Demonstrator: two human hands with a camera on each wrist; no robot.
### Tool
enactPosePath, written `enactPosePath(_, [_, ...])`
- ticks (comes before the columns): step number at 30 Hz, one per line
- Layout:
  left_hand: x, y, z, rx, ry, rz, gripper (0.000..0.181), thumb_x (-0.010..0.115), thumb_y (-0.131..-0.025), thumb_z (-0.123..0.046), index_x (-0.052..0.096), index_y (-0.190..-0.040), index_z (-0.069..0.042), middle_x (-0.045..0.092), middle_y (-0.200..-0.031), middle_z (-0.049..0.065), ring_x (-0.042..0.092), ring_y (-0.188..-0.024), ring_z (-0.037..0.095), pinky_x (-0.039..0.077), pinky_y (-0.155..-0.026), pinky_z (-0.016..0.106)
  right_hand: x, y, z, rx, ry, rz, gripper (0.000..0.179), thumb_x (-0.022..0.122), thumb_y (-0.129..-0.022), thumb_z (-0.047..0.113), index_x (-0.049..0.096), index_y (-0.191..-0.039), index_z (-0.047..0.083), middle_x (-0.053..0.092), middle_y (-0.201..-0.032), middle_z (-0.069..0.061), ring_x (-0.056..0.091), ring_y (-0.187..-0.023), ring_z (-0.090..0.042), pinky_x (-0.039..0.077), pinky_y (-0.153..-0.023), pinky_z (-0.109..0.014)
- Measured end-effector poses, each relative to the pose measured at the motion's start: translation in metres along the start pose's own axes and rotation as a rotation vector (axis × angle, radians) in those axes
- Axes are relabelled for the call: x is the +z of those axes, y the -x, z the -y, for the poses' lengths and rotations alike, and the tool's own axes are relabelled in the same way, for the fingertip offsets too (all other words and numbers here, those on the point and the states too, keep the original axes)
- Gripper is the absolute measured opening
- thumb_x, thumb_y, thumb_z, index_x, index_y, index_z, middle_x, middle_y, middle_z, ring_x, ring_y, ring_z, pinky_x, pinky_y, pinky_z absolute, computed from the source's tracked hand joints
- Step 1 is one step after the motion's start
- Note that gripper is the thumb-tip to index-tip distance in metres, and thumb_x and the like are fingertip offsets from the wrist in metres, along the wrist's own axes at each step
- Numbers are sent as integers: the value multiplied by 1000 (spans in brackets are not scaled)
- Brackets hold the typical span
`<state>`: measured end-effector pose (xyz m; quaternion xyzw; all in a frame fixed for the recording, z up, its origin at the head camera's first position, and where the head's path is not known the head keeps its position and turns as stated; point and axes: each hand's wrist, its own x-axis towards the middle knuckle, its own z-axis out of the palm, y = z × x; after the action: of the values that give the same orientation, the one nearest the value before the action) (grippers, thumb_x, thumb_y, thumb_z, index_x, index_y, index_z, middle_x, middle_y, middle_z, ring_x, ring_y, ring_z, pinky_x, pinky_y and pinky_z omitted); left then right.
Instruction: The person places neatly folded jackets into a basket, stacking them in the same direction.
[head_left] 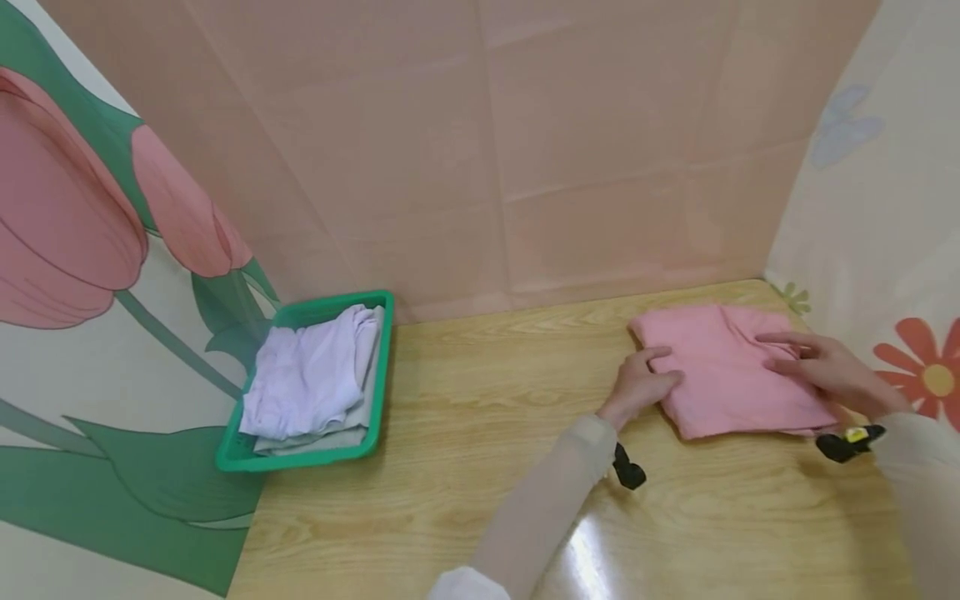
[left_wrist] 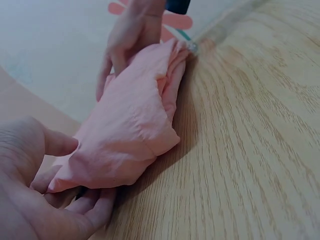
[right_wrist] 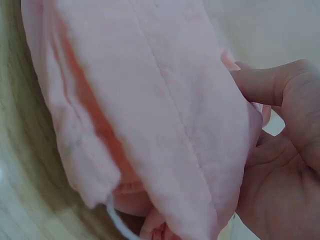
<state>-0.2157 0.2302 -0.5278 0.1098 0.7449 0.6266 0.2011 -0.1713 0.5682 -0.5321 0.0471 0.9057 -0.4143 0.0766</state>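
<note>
A folded pink garment (head_left: 723,367) lies on the right part of the table, stacked in several layers. My left hand (head_left: 641,385) grips its left edge; in the left wrist view the thumb (left_wrist: 62,144) lies on top and the fingers are tucked beneath. At the opposite edge my right hand (head_left: 828,367) holds the cloth, its thumb (right_wrist: 262,85) against the side in the right wrist view and the other fingers partly hidden by fabric. A thin white cord (right_wrist: 120,222) hangs from the garment's open layered side.
At the table's left stands a green basket (head_left: 385,367) with a folded lavender garment (head_left: 307,375) over a grey one (head_left: 322,443). Wooden tabletop (head_left: 480,417) lies between basket and hands. A pinkish-tan backdrop (head_left: 600,150) rises behind, with flower-printed panels at both sides.
</note>
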Motion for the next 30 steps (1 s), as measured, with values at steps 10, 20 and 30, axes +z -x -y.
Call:
enactPosePath(10, [-5, 1, 2, 4, 2, -56, 51, 79, -88, -1, 73, -135, -21, 68, -135, -3, 62, -91, 3, 55, -74, 19, 6, 6, 3, 102, -65, -46, 69, 72, -102, 46, 46, -163, 30, 36, -89, 0, 38, -66, -9, 35, -54, -38])
enactPosePath(20, [-21, 5, -1, 57, 44, -44, 57, 77, -85, 8, 73, -136, -16, 69, -117, -2, 49, -53, 5, 47, -49, 20, 11, 11, 13, 58, -224, 11, 67, 66, -108, 24, 37, -168, 28, 41, -107, -4, 49, -73, -9, 44, -57, -34])
enactPosePath(30, [-44, 11, -1, 96, 57, -5, 60, 76, -86, 8, 71, -140, -18, 58, -83, -6, 44, -47, 5, 52, -47, 30, 19, 12, 30, -22, -222, 10, 70, 63, -110, 22, 29, -170, 29, 25, -119, -2, 32, -98, -12, 40, -67, -27])
